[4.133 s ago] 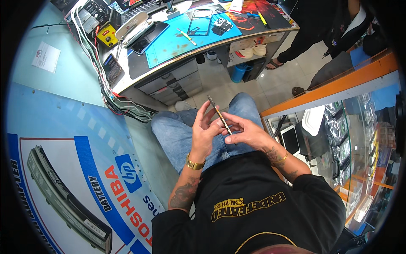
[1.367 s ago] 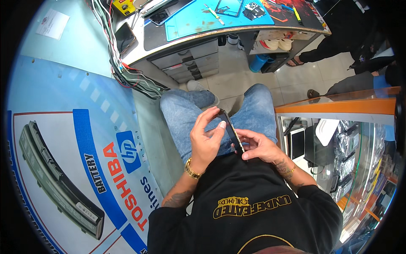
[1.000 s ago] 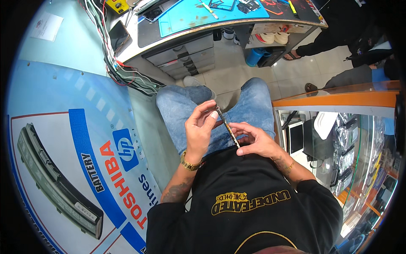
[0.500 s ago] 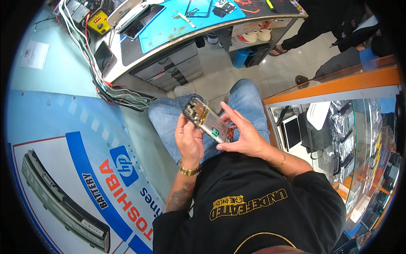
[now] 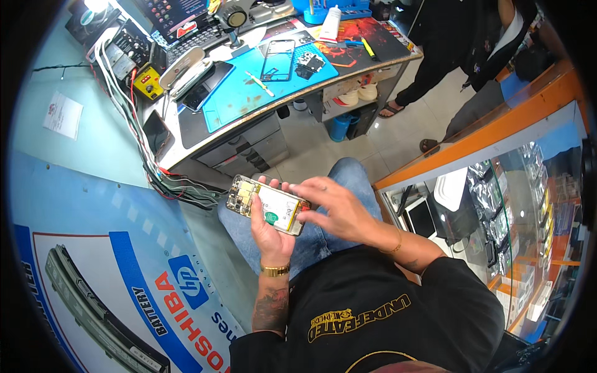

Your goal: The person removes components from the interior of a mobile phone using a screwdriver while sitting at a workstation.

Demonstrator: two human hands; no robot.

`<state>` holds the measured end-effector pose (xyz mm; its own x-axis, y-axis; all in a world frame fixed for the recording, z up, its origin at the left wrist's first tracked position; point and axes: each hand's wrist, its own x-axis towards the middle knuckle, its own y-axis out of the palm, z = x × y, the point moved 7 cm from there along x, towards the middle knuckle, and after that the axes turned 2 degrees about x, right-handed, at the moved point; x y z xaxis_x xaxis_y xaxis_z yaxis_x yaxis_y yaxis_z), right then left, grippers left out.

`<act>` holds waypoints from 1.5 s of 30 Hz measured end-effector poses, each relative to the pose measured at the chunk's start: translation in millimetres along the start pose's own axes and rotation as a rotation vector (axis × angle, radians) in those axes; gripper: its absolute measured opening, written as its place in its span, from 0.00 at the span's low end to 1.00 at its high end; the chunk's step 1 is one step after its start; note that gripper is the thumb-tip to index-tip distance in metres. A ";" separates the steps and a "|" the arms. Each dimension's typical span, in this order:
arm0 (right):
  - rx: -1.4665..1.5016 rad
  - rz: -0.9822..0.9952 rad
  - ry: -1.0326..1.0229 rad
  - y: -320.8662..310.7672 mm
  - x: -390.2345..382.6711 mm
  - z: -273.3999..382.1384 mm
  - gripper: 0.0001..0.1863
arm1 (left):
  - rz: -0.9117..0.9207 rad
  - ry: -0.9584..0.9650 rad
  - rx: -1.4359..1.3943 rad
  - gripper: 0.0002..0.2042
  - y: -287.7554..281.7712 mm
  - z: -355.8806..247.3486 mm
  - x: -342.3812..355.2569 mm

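Repair stall, cluttered workbench point(image 5: 186, 149) ahead, glass display case point(image 5: 497, 205) at right. Opened phone point(image 5: 267, 205), back cover off, sits over the lap. Left hand point(image 5: 268, 233) grips it from beneath; right hand point(image 5: 333, 208) fingertips press its lower end.

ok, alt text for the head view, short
A seated person holds an opened phone, its battery and circuit board exposed, in the left hand over their lap while the right hand touches its lower end. Ahead stands a cluttered workbench with a blue mat.
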<state>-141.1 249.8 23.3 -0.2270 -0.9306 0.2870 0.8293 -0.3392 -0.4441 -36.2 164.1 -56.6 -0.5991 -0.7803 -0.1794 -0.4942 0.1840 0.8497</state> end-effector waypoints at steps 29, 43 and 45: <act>0.860 0.068 0.533 -11.1 -8.6 1.1 0.11 | 0.037 0.096 0.013 0.23 46.7 -29.6 -40.1; 0.671 0.056 0.448 -27.0 24.6 -26.6 0.10 | 0.057 -0.071 0.121 0.29 42.5 -16.0 -36.5; 0.385 -0.114 0.283 -46.9 60.1 -36.6 0.09 | -0.004 -0.084 0.104 0.28 35.8 -15.2 -33.5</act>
<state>-212.3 204.8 30.3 -0.4124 -0.9096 0.0500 0.9078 -0.4149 -0.0617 -24.3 187.7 -12.7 -0.6456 -0.7291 -0.2272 -0.5568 0.2457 0.7935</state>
